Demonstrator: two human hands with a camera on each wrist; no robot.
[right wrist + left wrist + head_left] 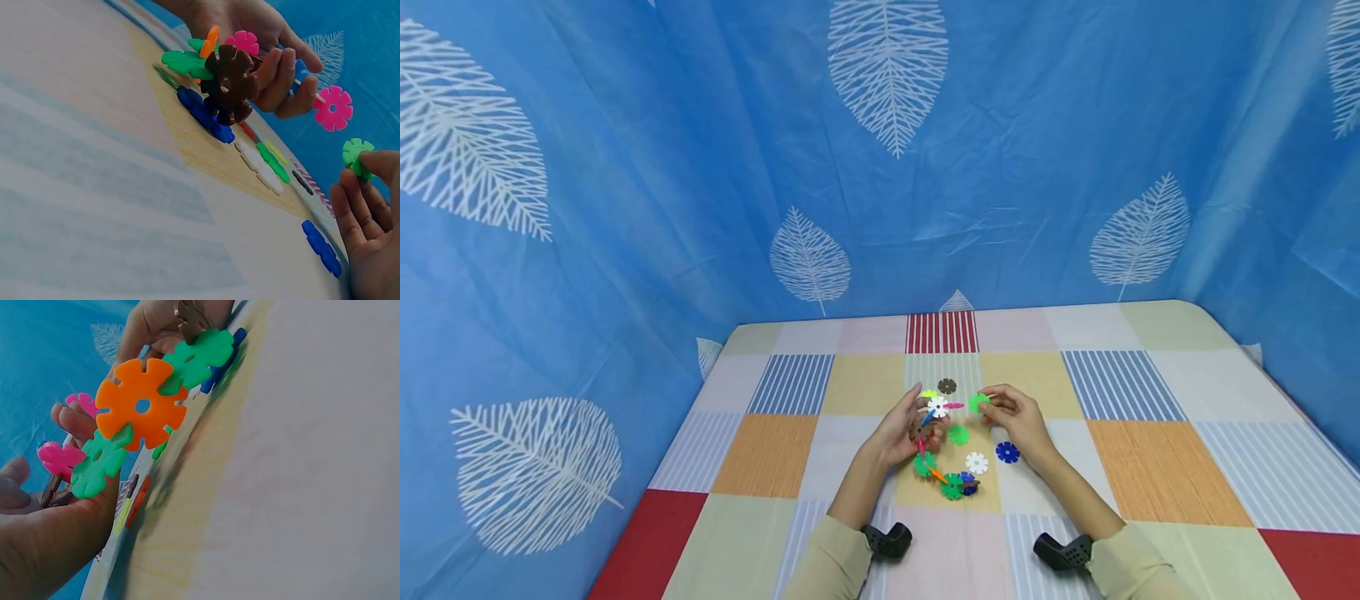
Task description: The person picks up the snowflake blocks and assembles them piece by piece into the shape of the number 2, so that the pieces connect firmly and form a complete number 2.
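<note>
My left hand grips a curved chain of slotted plastic flower discs. A white disc and a pink disc stand at its far end. Lower along it come a green disc, an orange disc, another green disc and a brown disc at the near end. Between thumb and fingers my right hand pinches a light green disc, a short gap to the right of the pink one. Both hands are held above the table.
Loose discs lie on the patchwork tablecloth under and around the hands: blue, white, green, brown and yellow. Another blue disc lies beneath the chain's near end. A blue leaf-patterned curtain stands behind.
</note>
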